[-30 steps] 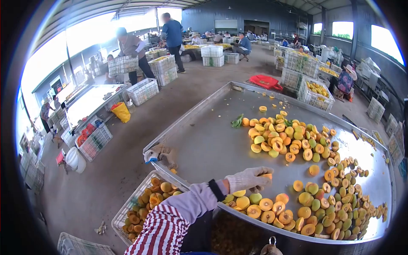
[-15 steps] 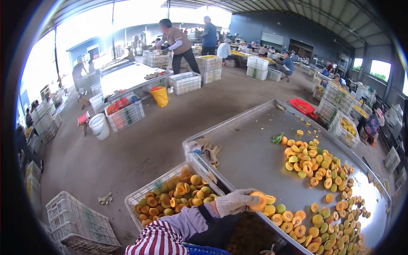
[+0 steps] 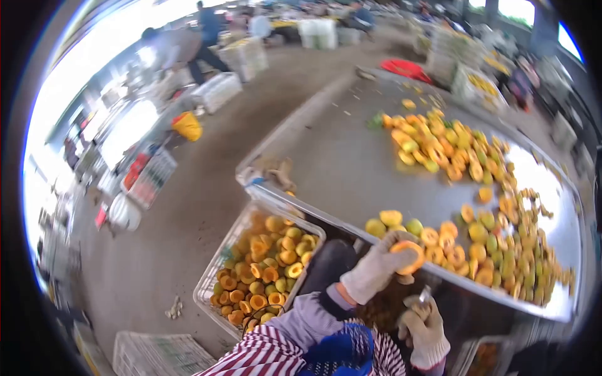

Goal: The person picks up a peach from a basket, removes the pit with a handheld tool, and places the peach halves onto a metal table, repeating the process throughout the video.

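My left hand (image 3: pixel 374 271), in a whitish work glove, is closed around a peach half (image 3: pixel 417 255) at the near edge of the metal table (image 3: pixel 338 150). The orange cut face and its hollow show. Lower and to the right, my gloved right hand (image 3: pixel 426 335) grips a small metal tool (image 3: pixel 426 293); its tip points up and most of it is hidden by the fingers. Peach halves (image 3: pixel 480 250) lie along the near and right side of the table, with another pile (image 3: pixel 439 144) farther back. Left of my arm stands a white plastic crate (image 3: pixel 205 291) full of peach halves.
A crumpled glove-like cloth (image 3: pixel 280 174) lies at the table's left corner. More crates (image 3: pixel 160 352) stand on the floor at lower left. Beyond are a white bucket (image 3: pixel 125 212), a yellow bag (image 3: pixel 187 126) and other people among crates and tables.
The view has tilted down and turned, blurring the background. My left hand, still with the peach half, is now closer to my right hand, which has come into view holding the tool.
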A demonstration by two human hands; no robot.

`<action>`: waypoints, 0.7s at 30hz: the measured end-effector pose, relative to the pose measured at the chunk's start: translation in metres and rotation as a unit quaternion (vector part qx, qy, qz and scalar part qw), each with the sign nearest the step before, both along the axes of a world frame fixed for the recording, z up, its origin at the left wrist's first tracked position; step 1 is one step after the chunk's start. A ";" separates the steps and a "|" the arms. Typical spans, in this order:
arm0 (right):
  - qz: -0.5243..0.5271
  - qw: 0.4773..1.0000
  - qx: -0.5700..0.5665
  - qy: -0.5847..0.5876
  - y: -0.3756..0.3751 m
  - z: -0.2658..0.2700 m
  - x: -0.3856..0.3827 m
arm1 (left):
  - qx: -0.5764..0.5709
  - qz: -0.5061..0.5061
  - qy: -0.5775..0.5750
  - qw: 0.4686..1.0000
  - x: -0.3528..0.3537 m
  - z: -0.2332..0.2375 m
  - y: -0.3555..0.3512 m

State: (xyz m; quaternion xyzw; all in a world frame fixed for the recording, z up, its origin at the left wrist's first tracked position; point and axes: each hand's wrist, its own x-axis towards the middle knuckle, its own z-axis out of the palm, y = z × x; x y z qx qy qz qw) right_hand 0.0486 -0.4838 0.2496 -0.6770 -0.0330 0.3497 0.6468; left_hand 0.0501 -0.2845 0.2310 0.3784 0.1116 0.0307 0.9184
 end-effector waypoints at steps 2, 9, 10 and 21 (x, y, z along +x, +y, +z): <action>0.017 0.999 -0.040 -0.019 0.001 0.002 -0.001 | -0.041 -0.001 -0.011 0.999 -0.006 0.005 -0.010; 0.057 0.975 -0.145 -0.157 -0.002 -0.001 0.001 | 0.007 0.005 -0.041 0.999 -0.011 -0.021 -0.037; 0.058 0.967 -0.153 -0.194 -0.003 -0.004 0.000 | 0.014 0.004 -0.066 0.998 -0.012 -0.023 -0.041; 0.038 0.954 -0.128 -0.270 -0.012 -0.016 -0.007 | 0.143 0.018 -0.082 0.986 -0.022 -0.019 -0.070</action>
